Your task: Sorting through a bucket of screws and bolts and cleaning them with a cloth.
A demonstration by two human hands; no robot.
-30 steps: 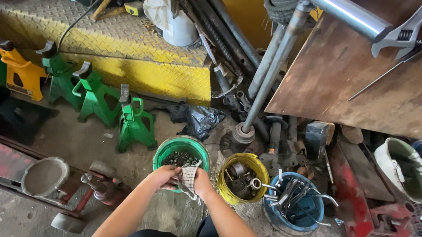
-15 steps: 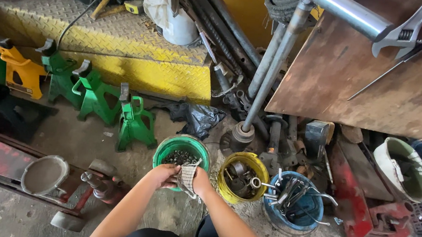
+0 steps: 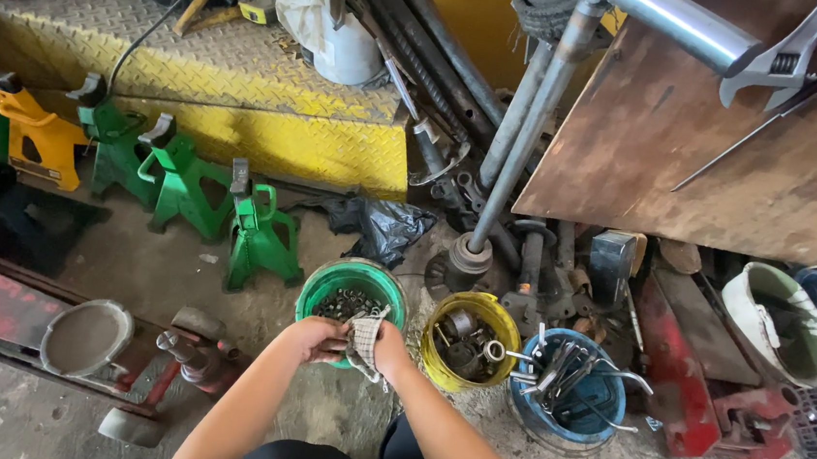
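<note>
Low in the middle of the frame, both hands meet over the near rim of the green bucket [image 3: 354, 283]. The left hand [image 3: 315, 337] and the right hand [image 3: 387, 349] seem closed together on a grubby rag [image 3: 364, 338], with the yellow bucket [image 3: 470, 339] just right.

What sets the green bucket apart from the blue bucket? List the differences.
The green bucket stands leftmost, right by the hands; the blue bucket stands rightmost of the three, apart from them. The green bucket holds small dark metal bits lying low inside; the blue bucket holds long wrenches and hooked tools poking above its rim. Both are round, open-topped and stand upright on the concrete floor.
</note>
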